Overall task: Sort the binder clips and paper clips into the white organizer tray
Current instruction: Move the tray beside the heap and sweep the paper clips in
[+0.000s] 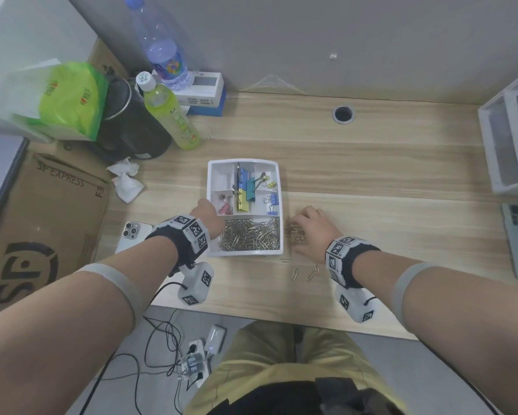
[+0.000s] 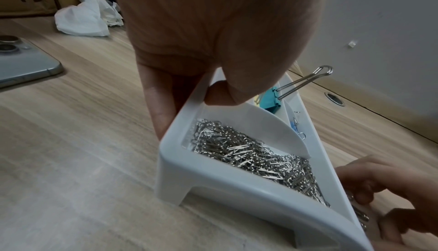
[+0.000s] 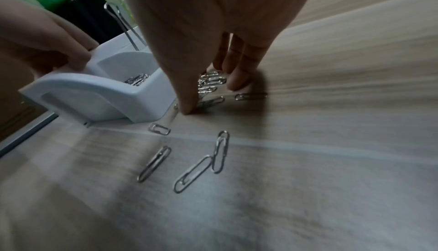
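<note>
The white plastic organizer tray [image 1: 277,205], gripped by the left hand [image 1: 205,209], is mostly filled; loose silver paper clips [image 3: 209,84] are being gathered under the right hand [image 1: 310,224], fingers curled.

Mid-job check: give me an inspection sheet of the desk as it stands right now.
Surface: wooden desk.
Job's things: white tray holds binder clips at the back and paper clips in front; loose paper clips lie outside.
Clutter: phone, tissue, bottles, cardboard box.
Hands: left hand grips the tray's rim; right hand gathers a small pile.
Cables: wires and power strip on the floor.
Surroundings: grey wall, drawer unit.
</note>
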`<state>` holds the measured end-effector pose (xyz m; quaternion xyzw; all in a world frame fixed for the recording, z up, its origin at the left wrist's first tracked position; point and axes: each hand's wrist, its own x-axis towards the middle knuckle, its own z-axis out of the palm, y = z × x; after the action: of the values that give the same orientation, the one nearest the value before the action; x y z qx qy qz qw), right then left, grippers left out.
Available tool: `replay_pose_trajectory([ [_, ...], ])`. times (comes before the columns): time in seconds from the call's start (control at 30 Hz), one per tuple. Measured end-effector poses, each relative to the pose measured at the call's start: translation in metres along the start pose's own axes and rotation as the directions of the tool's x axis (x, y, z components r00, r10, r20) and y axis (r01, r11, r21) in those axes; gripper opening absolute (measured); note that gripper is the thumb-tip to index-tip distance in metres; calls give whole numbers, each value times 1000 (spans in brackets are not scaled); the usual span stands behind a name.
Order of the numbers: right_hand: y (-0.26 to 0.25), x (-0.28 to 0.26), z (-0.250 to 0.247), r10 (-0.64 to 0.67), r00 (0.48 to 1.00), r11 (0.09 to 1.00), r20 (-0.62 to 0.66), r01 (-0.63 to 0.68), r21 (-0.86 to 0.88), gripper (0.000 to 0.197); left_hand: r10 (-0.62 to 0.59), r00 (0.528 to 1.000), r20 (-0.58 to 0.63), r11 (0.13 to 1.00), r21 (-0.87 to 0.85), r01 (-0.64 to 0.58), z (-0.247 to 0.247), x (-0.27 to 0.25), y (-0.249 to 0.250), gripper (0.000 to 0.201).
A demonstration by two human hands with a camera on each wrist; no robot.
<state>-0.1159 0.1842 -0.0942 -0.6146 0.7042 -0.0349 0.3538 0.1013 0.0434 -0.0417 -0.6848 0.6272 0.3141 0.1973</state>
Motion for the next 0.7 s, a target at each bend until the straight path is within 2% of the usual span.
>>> replay_pose_trajectory([
  [0.07,1,0,-3,6,999,1000,-38,-6,20,64,4,1000,1,1000,-6,-4,0,0,0,29],
  [0.17,6,-6,-15,19,997,999,-76,-17,28,78,7,1000,16,1000,-22,-6,-1,1,0,31],
  [0.3,25,-16,-22,-2,996,994,92,12,-107,120,6,1000,23,999,-32,-5,-1,0,0,31],
  [0.37,31,-19,-19,-17,990,990,140,37,-138,130,5,1000,20,1000,-30,-5,-1,0,0,30],
  [0.43,30,-19,-14,-41,990,989,134,59,-139,132,7,1000,17,1000,-26,-6,-1,0,0,29],
  [0.53,25,-16,-3,-53,993,995,105,62,-84,124,8,1000,21,1000,-21,-7,-1,0,1,30],
  [0.7,23,-9,-1,24,999,988,24,-28,154,83,5,1000,18,1000,-5,-5,-1,0,1,31],
])
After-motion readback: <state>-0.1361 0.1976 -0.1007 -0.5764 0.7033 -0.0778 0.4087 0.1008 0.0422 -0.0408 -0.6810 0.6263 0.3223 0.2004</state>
